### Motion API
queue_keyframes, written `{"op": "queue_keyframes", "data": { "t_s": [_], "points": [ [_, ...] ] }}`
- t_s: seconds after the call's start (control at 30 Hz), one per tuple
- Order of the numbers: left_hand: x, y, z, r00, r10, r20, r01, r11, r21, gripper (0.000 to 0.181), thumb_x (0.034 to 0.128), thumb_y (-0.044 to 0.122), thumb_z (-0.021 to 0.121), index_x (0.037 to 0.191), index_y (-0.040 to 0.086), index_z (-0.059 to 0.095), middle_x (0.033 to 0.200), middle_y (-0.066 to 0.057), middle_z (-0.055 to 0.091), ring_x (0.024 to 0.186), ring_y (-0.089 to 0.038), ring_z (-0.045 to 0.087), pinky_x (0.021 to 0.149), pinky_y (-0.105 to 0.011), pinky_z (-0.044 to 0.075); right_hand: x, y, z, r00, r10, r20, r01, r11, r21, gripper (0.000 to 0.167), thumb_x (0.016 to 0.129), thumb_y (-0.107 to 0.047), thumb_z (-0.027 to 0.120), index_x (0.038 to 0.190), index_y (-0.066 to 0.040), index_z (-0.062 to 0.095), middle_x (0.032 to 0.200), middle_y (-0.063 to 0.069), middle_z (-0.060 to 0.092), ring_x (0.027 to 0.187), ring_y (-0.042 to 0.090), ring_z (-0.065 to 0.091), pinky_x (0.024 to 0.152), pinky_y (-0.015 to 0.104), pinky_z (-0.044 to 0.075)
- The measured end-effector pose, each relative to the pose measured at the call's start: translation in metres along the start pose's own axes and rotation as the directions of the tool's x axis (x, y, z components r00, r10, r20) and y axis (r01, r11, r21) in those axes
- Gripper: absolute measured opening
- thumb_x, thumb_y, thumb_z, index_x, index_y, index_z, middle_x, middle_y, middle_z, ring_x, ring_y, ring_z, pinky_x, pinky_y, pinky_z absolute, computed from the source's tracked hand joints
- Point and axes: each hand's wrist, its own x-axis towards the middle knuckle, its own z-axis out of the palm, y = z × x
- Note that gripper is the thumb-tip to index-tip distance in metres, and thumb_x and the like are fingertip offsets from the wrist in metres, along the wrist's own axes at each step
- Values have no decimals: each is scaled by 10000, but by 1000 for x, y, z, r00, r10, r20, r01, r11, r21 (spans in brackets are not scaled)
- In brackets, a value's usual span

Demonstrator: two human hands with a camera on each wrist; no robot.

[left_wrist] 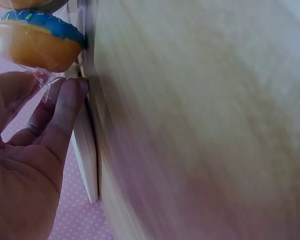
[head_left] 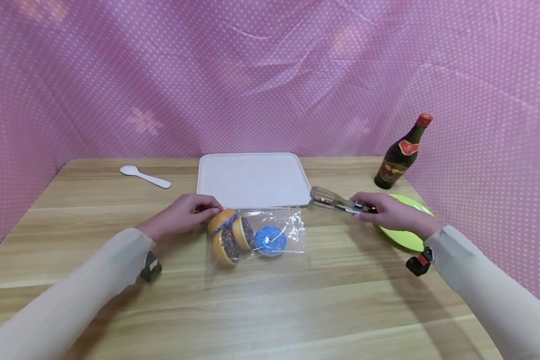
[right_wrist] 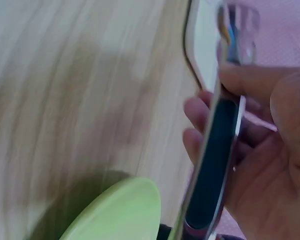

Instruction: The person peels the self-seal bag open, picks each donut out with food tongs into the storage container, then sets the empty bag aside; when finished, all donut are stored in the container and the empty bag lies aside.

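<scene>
In the head view my left hand (head_left: 180, 216) pinches the left edge of a clear plastic bag (head_left: 295, 227) lying on the table. Inside are several doughnuts (head_left: 270, 240), some with blue icing and some with dark icing. The left wrist view shows thumb and fingers on the crinkled bag end, beside a blue-iced doughnut (left_wrist: 42, 45). My right hand (head_left: 393, 216) grips metal tongs (head_left: 330, 199) by their dark handle, above the table and pointing left. In the right wrist view the tongs (right_wrist: 212, 165) run up through the fingers; their tip is blurred.
A white tray (head_left: 254, 177) lies behind the bag. A green plate (head_left: 402, 240) is partly hidden under my right hand. Behind it stands a dark bottle (head_left: 398, 157) with a red cap. A white spoon (head_left: 146, 177) lies at the back left. Pink dotted cloth surrounds the table.
</scene>
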Motion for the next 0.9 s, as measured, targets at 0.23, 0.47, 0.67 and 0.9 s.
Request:
{"op": "queue_keyframes", "data": {
  "t_s": [0.23,0.47,0.67,0.9],
  "points": [
    [1,3,0,1000,16,-6,-16,1000,24,152,1053,121,618,1100,117,762,1039,-47,747,892,-167,592,780,-253,533,-7,-7,7,991,-63,118,59,998,35,326,974,-154,743,1288,-87,685,1039,-34,723,885,54,597,797,259,517],
    [2,5,-2,999,47,-21,-46,997,67,137,1043,94,627,1068,99,762,1018,-51,739,897,-161,595,805,-255,536,-6,-19,19,979,-147,143,144,989,31,336,962,-125,752,1290,-75,697,1088,-16,747,927,54,639,858,321,564],
    [0,5,1,998,46,-34,-44,997,67,126,1037,69,625,1064,89,747,1037,-62,752,929,-171,619,845,-272,545,3,-24,30,972,-144,185,131,988,81,359,964,-149,753,1308,-78,680,1115,16,733,953,99,636,879,327,548],
    [1,3,4,996,77,-47,-74,995,68,117,1036,57,622,1052,102,729,1041,-51,748,949,-172,628,888,-312,551,13,-34,38,964,-164,211,151,986,77,379,973,-154,743,1333,-74,655,1157,64,719,1008,176,642,907,366,545]
  ]
}}
